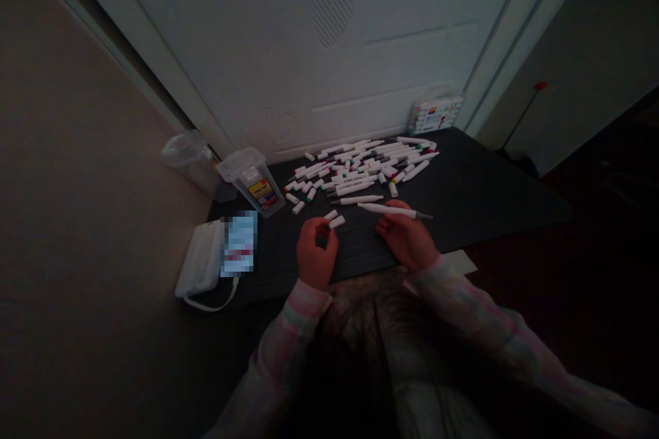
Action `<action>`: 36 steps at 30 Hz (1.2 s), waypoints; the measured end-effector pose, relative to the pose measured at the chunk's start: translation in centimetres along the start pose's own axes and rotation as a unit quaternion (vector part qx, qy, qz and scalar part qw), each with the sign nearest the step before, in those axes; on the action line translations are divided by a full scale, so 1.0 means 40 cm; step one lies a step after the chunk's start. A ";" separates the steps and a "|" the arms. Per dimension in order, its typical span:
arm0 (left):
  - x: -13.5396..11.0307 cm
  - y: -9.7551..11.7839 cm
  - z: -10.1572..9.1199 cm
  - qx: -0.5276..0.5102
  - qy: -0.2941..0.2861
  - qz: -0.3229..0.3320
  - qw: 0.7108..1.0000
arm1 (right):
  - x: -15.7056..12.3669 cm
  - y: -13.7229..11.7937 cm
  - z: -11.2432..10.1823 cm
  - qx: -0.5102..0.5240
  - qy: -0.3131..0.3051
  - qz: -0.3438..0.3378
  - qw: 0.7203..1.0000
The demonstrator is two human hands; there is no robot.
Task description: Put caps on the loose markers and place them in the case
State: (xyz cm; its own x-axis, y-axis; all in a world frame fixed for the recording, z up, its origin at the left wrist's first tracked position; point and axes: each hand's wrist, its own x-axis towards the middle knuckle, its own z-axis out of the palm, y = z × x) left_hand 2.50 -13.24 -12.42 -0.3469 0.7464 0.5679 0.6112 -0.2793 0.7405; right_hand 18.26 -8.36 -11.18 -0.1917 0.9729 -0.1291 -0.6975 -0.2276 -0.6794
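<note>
In the head view, a white marker [388,210] is in my right hand [409,236], gripped between the fingers above the table's front part. It lies nearly level, its grey uncapped end pointing right. My left hand [316,254] is curled, thumb and forefinger close together at a white marker cap [337,221]; it seems to be pinched at the fingertips. Another white cap [331,215] is just behind it. Beyond both hands spreads a pile of white markers [355,185] and loose caps, some with coloured ends. A single marker [360,199] lies at the pile's near edge.
Two clear plastic containers [252,178] stand at the table's left end. In front of them are a white device [202,257] with a cable and a blurred-out phone-like screen [239,243]. A boxed marker set [436,113] leans against the white door [360,68] behind the dark table [494,192].
</note>
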 end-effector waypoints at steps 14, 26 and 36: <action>0.012 -0.018 -0.002 -0.256 -0.072 -0.251 0.931 | 0.003 -0.001 -0.003 0.023 -0.005 0.017 1.000; 0.005 -0.023 -0.003 -0.285 -0.099 -0.268 0.915 | 0.001 -0.001 -0.002 0.014 -0.019 0.011 1.000; 0.005 -0.025 -0.001 -0.267 -0.106 -0.269 0.919 | 0.002 0.002 0.000 -0.002 -0.008 0.006 1.000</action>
State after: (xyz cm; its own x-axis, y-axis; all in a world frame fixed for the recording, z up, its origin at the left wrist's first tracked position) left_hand 1.79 -12.83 -13.01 -0.3154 0.9486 0.0276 -0.0631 -0.0500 0.9968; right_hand 18.17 -8.30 -11.24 -0.2108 0.9694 -0.1256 -0.6921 -0.2387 -0.6812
